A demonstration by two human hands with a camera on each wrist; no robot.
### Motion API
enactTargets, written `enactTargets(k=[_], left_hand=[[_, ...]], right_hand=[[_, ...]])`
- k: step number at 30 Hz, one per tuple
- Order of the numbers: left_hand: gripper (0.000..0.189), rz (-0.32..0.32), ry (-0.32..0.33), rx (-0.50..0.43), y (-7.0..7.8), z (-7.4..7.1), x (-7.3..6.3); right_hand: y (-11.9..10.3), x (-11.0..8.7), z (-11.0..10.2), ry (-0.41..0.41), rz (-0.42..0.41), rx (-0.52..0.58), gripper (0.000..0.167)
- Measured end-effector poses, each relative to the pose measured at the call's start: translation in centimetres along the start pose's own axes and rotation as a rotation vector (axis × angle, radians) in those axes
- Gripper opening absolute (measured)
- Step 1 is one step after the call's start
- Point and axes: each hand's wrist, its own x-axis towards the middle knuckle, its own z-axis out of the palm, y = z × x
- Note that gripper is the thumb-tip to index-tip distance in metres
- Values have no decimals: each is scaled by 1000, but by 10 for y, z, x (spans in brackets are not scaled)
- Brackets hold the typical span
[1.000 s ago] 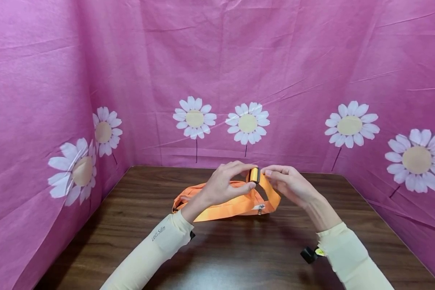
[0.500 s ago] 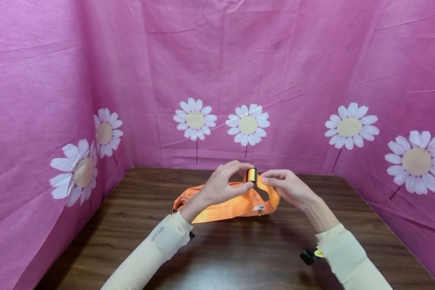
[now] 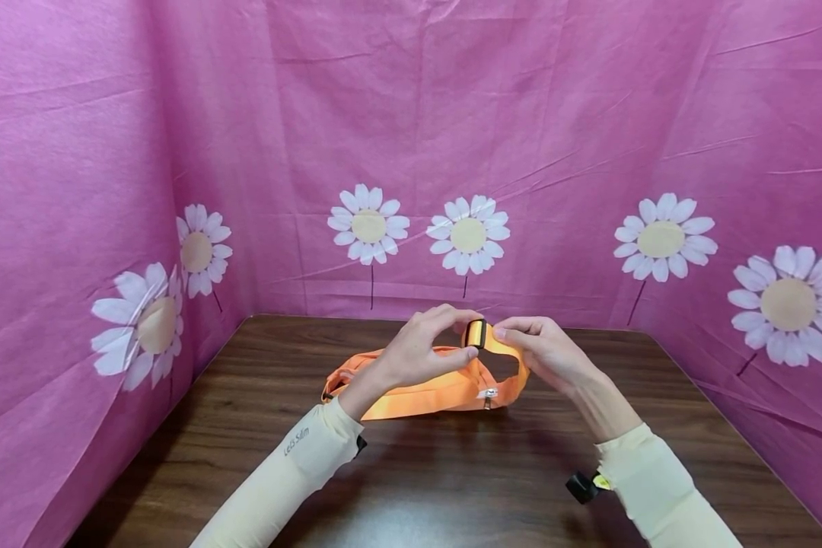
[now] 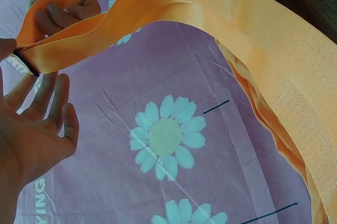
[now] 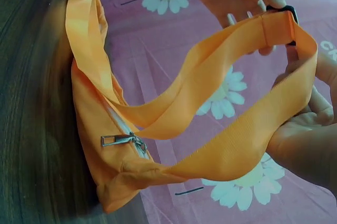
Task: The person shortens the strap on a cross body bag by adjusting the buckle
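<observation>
An orange waist bag [image 3: 356, 364] lies on the table, its zipper pull [image 5: 117, 139] hanging from a white zip. Its orange strap [image 5: 237, 153] is lifted in a loop above the bag. My left hand [image 3: 418, 346] pinches the black slide buckle [image 3: 476, 333] on the strap between thumb and index finger; its other fingers are spread in the left wrist view. Just right of the buckle, my right hand [image 3: 555, 352] pinches the strap between thumb and fingers. In the right wrist view the strap partly covers the right fingers.
The dark wooden table [image 3: 452, 479] carries the bag near its back edge. A pink cloth with daisies [image 3: 555, 114] stands around the back and both sides. A black wrist mount [image 3: 581, 487] hangs under the right sleeve.
The buckle has shifted slightly left and tilted in my left hand. My right hand has moved a little left, and the strap beside the buckle has turned and bowed out.
</observation>
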Motion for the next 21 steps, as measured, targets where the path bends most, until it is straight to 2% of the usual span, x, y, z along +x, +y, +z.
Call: enactTargets(k=[13, 17, 21], left_hand=[[46, 30, -22, 74, 3, 1, -2], [46, 43, -8, 84, 3, 1, -1], [46, 47, -16, 80, 2, 2, -2]], right_hand=[[-2, -1, 11, 93, 68, -139, 18], [-2, -1, 13, 112, 78, -105, 18], [-4, -1, 14, 92, 77, -57, 17]])
